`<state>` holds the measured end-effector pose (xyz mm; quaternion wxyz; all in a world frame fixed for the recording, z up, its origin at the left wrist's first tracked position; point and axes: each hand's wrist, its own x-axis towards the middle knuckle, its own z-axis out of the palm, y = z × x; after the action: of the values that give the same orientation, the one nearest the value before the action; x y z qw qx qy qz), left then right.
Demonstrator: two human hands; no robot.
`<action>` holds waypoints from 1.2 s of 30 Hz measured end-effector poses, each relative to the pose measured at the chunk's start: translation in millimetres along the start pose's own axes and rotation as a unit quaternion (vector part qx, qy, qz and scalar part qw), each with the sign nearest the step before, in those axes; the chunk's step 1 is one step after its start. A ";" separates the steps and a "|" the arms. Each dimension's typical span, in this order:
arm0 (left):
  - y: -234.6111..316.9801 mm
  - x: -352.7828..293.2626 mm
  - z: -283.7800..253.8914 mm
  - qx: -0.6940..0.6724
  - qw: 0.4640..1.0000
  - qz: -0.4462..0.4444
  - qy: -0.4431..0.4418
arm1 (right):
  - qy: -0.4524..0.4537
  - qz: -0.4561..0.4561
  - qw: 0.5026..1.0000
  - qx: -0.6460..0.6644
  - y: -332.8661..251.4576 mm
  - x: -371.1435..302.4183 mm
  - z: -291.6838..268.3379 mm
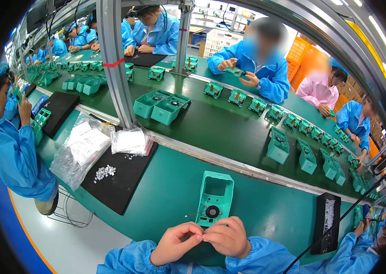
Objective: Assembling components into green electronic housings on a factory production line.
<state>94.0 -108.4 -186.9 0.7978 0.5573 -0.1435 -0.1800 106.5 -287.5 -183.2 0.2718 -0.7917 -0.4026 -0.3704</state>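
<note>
My left hand (178, 242) and my right hand (227, 236) meet at the fingertips, just in front of a green plastic housing (216, 185). Both are closed in a pinch; whatever lies between the fingers is too small or hidden to make out. The housing lies on the green tabletop with its hollow side up and a rectangular opening at its far end. A round black speaker (212, 211) sits in its near end, with a thin wire (194, 214) sticking out to the left. My right fingers partly cover the housing's near edge.
Left lies a black mat (122, 192) with small white parts (105, 173) and plastic bags (83, 144). A black tray (325, 228) of small parts stands right. Beyond a metal rail, the belt (211, 137) carries green housings (171, 108). A metal post (113, 68) rises ahead. Co-workers sit around.
</note>
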 end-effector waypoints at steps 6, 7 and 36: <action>-7.6 3.4 4.7 0.305 0.931 0.173 0.102 | -0.008 0.236 0.935 0.265 -6.0 2.1 4.9; -11.3 4.2 3.1 0.302 0.932 0.173 0.102 | -0.016 0.246 0.938 0.242 -6.7 1.3 4.6; -56.9 12.9 -3.1 0.548 0.789 0.269 -0.072 | -0.372 0.264 0.880 -0.131 80.2 32.3 15.6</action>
<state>99.6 -129.5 -241.1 0.3624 0.8252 -0.4188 0.1109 192.5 -304.4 -176.9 0.0834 -0.9766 -0.1978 -0.0124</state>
